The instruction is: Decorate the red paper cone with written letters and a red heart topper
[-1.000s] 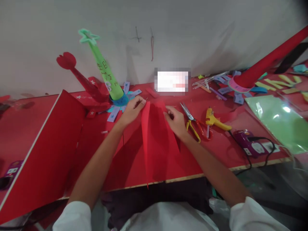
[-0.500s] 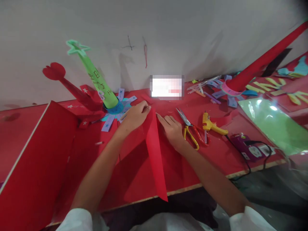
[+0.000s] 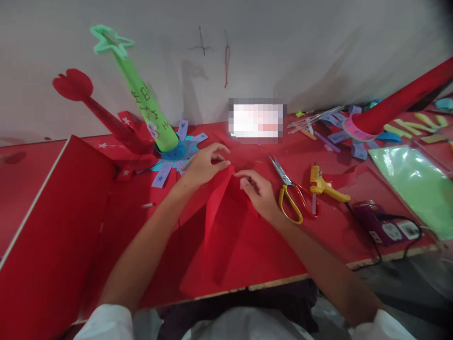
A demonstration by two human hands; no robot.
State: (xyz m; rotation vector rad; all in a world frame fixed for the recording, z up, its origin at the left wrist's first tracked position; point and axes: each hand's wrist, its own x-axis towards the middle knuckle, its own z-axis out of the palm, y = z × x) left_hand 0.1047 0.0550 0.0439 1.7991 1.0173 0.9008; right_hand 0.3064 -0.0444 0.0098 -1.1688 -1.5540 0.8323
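Observation:
A red paper sheet (image 3: 216, 200), bent into a standing fold, rises from the tabletop between my hands. My left hand (image 3: 203, 165) is at the top left of the fold, with thumb and fingers apart and the thumb against the paper's tip. On the other side, my right hand (image 3: 260, 189) has its fingers curled, thumb and index finger together at the paper's upper edge. Just right of that hand lie scissors (image 3: 288, 186) with one yellow and one red handle, blades apart. Beyond them rests a yellow glue gun (image 3: 327, 186).
A red board (image 3: 53, 236) stands at the left. Behind it are a red paper flower (image 3: 74, 85) and a green paper tube (image 3: 148, 104) with a star top. A purple box (image 3: 380, 229) with a black cord, a green sheet (image 3: 414, 184) and a red tube (image 3: 406, 104) occupy the right.
The red paper has swung left at its lower end and its fold has spread. My left fingers have parted, and my right fingers have curled in. The camera view has shifted slightly.

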